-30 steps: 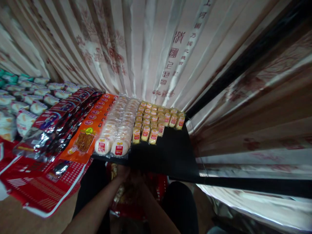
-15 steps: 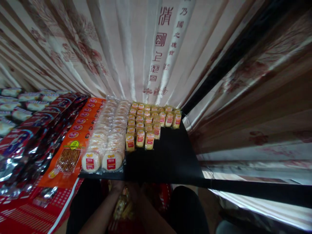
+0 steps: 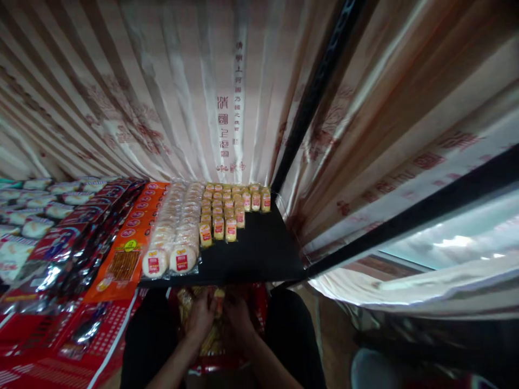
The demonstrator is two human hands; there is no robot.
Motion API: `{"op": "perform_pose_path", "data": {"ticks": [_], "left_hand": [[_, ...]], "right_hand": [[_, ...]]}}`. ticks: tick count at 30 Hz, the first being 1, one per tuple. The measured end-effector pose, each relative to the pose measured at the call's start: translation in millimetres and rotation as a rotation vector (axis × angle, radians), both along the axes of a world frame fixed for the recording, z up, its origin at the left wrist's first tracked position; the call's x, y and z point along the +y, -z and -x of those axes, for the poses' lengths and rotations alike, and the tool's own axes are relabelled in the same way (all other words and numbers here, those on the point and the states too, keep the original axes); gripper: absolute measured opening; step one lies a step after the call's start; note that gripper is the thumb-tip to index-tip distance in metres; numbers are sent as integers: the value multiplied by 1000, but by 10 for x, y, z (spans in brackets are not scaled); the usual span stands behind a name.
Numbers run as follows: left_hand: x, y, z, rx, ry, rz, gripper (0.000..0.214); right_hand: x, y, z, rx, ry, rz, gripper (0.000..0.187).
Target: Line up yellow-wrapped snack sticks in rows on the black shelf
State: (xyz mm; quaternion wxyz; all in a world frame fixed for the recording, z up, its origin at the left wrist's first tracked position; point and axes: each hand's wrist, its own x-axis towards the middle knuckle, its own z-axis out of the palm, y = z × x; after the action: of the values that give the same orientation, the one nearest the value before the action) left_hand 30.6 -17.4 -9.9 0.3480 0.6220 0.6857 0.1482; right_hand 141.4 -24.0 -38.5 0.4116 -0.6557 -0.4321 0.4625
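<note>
Both my hands are low, below the front edge of a black shelf (image 3: 259, 259), inside a red basket (image 3: 259, 310) of small yellow snack packets (image 3: 211, 340). My left hand (image 3: 200, 319) and my right hand (image 3: 239, 319) are curled close together around a small yellow packet (image 3: 219, 296) between them. On the shelf above stand rows of the same yellow packets (image 3: 227, 208) with red labels, next to two rows of round white cakes (image 3: 174, 237) in clear wrap.
Left of the cakes lie orange snack bags (image 3: 130, 237), dark foil bags (image 3: 68, 243) and white wrapped buns (image 3: 32, 210). Red packaging (image 3: 48, 346) hangs at the lower left. A printed curtain (image 3: 182, 92) backs the shelf; a black post (image 3: 312, 97) rises at right.
The view has pulled back and tilted, so the shelf looks smaller and farther. My hands have come up out from under the shelf edge and now show holding a yellow packet.
</note>
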Motion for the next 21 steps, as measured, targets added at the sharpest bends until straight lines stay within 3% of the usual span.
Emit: {"op": "perform_pose_path", "data": {"ticks": [6,12,17,21], "left_hand": [[-361,-75,-152,-73,-11,24,14],[-485,-403,-217,-281,-30,-77,6],[-414,-754,-303,-378,-24,-160,8],[-203,-872,-441,-554,-48,-240,16]], "right_hand": [[-421,-183,-163,16,105,25,25],[-622,-405,-352,42,62,-37,28],[-584,-802,-505,62,43,-111,26],[-391,-1072,-608,170,26,-187,32]]}}
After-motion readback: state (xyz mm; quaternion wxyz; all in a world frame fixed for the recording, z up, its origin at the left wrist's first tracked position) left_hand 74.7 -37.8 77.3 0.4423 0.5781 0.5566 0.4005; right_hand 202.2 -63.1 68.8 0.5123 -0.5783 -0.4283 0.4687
